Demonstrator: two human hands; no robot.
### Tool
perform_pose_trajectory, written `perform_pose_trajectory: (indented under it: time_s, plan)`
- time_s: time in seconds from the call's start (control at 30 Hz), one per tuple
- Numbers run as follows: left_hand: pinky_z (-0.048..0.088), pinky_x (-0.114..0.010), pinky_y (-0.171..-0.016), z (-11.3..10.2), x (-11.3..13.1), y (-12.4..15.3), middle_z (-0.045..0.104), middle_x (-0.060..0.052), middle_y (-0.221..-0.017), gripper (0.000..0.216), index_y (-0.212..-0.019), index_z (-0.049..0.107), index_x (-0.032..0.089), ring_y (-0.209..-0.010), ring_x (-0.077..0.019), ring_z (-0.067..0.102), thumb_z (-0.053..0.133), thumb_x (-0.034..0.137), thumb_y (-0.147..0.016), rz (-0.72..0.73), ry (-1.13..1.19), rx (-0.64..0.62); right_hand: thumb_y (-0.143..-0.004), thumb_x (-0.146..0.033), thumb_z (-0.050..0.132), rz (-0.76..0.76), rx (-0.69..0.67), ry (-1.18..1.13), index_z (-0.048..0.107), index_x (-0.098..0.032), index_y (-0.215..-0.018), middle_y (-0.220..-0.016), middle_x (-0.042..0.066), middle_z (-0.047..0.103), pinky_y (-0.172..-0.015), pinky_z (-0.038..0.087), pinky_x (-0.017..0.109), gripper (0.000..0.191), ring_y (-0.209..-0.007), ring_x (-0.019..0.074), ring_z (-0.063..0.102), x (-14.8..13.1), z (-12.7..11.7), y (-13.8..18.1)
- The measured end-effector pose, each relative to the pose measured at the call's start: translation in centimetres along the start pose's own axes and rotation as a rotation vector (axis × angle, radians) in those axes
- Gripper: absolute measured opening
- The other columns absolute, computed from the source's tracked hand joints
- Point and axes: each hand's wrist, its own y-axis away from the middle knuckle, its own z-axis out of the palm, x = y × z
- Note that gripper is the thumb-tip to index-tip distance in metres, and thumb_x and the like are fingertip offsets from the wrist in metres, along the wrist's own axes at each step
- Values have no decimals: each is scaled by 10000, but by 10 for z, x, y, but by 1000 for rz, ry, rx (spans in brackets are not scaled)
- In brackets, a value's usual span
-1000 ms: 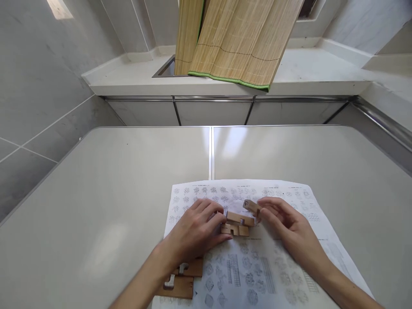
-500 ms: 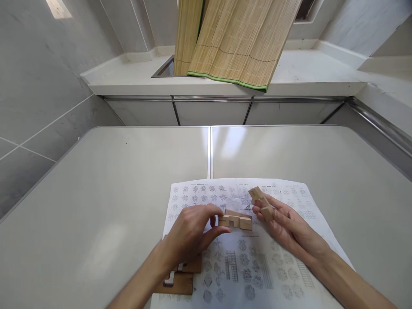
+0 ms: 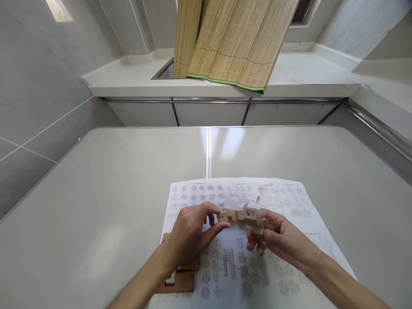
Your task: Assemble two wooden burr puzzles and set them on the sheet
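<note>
Far left: brown boards (image 3: 185,284) with cutouts, lying partly under the left wrist, at the paper's edge. Left hand (image 3: 196,234): thumb and fingertips pinched on the left end of a notched block (image 3: 224,216), above the paper (image 3: 270,296). Next, lettered block (image 3: 252,216), end marked with what looks like "G", overlapping the notched block in view; contact unclear. Right hand (image 3: 283,236): fingers closed round the lettered block. Paper: rows of printed figures, headings too small to read.

Pinched a notched wooden block (image 3: 225,216) in left fingers (image 3: 216,232) and held a lettered block (image 3: 251,214) in right fingers (image 3: 273,236), above a printed sheet (image 3: 283,257).
</note>
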Motion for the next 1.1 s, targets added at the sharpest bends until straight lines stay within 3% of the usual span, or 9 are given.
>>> perform_pose_trajectory:
  time_s: [0.17,0.3,0.37,0.53,0.6,0.7,0.83,0.97,1.1]
  plan:
    - [544,-275,-628,8,16,3,714,-10,-859,157,-976,489,236,-686,-139,652,624,302,-1019,-132,182,-111,-846,-444,870,-94,-38,-34,608,-274,-1103,-917,21,739,-793,598,382,405,-833,210,759,1,8,-2]
    - [553,-286,-669,10,25,3,720,-15,-863,82,-1075,510,238,-734,-149,676,580,250,-1033,-204,315,-205,-896,-396,835,-142,-52,-20,573,-283,-1172,-938,15,729,-782,576,359,397,-803,181,730,-1,11,-1]
    - [553,-280,-669,8,27,3,742,-26,-908,213,-1213,499,250,-770,-158,690,599,245,-1025,-226,372,-236,-915,-380,819,-142,-62,-9,569,-288,-1203,-971,20,728,-757,570,336,392,-807,174,729,-2,12,0]
    - [574,-296,-727,3,26,1,769,-31,-1011,807,-1546,295,311,-808,-171,708,784,245,-908,-258,460,-342,-955,-417,768,-135,-119,40,581,-295,-1249,-995,26,735,-689,554,279,369,-749,141,716,-4,12,2]
    - [578,-293,-736,1,27,0,772,-26,-989,820,-1541,338,309,-811,-174,722,822,271,-880,-270,523,-417,-984,-438,725,-136,-138,69,609,-293,-1242,-946,16,734,-679,551,260,318,-723,124,697,-4,12,3]
    - [568,-272,-710,-1,30,-4,769,-20,-971,647,-1413,505,292,-789,-166,723,841,330,-862,-333,591,-495,-1004,-448,690,-154,-125,148,687,-288,-1169,-895,0,722,-661,552,239,230,-682,104,671,-5,13,4]
    - [537,-247,-680,-1,30,-6,729,13,-900,711,-1427,504,300,-735,-141,670,873,361,-823,-421,591,-468,-1007,-436,682,-237,-5,361,743,-314,-1138,-786,-26,683,-620,542,218,190,-622,96,640,-5,17,7]
    - [503,-240,-643,2,26,-2,725,20,-859,729,-1416,493,286,-681,-129,622,881,392,-807,-408,540,-382,-958,-404,747,-397,174,627,733,-323,-1159,-945,16,753,-686,587,269,217,-774,164,702,-3,20,9]
    - [526,-254,-655,4,24,0,747,3,-888,745,-1425,473,279,-693,-140,656,874,410,-811,-388,542,-350,-935,-339,784,-582,241,816,725,-322,-1106,-900,1,758,-689,598,280,181,-744,167,693,0,19,7]
